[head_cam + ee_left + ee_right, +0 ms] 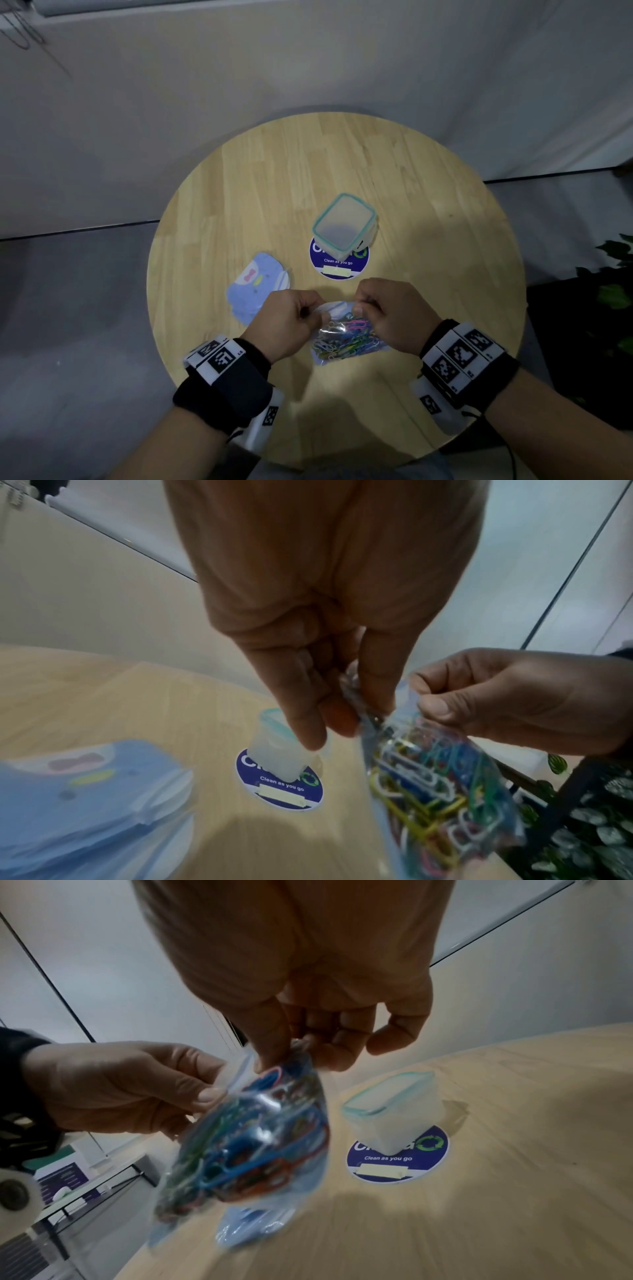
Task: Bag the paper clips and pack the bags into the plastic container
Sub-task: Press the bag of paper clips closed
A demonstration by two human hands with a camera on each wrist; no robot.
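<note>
A clear bag (344, 337) full of coloured paper clips hangs just above the near part of the round table (274, 178). My left hand (301, 317) pinches its top edge on the left, my right hand (368, 308) pinches it on the right. In the left wrist view the bag (438, 791) hangs below my fingers (339, 718); in the right wrist view the bag (246, 1145) hangs from thumb and forefinger (270, 1053). The clear plastic container (344, 224) with a teal rim stands open past my hands, also seen as the container (394, 1112).
A stack of blue printed bags (257, 287) lies left of my hands. A round blue sticker (337, 265) reading "Clean as you go" sits under the container. Green plant leaves (613, 274) stand beyond the table's right edge.
</note>
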